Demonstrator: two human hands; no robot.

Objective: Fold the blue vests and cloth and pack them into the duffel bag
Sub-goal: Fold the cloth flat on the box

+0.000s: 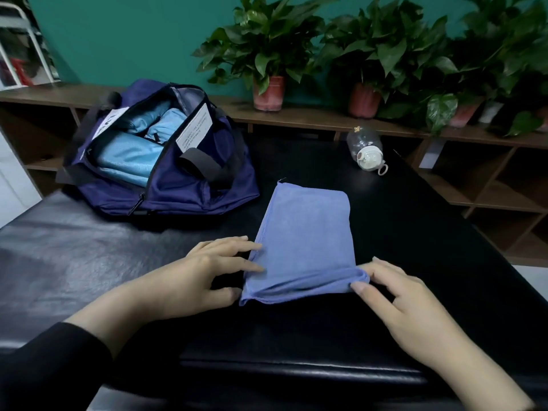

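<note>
A blue cloth (305,238), folded into a narrow rectangle, lies on the black table (415,221) in front of me. My left hand (207,268) touches its near left edge with straight fingers, the thumb at the near corner. My right hand (394,292) pinches the near right corner, where the layers bunch up. A navy duffel bag (184,185) stands open at the far left of the table. Light blue folded vests (133,155) lie packed inside it.
A clear plastic bottle (364,149) lies on its side at the table's far edge. Potted plants (269,87) stand on a wooden shelf unit behind the table. More wooden shelving (510,203) runs along the right.
</note>
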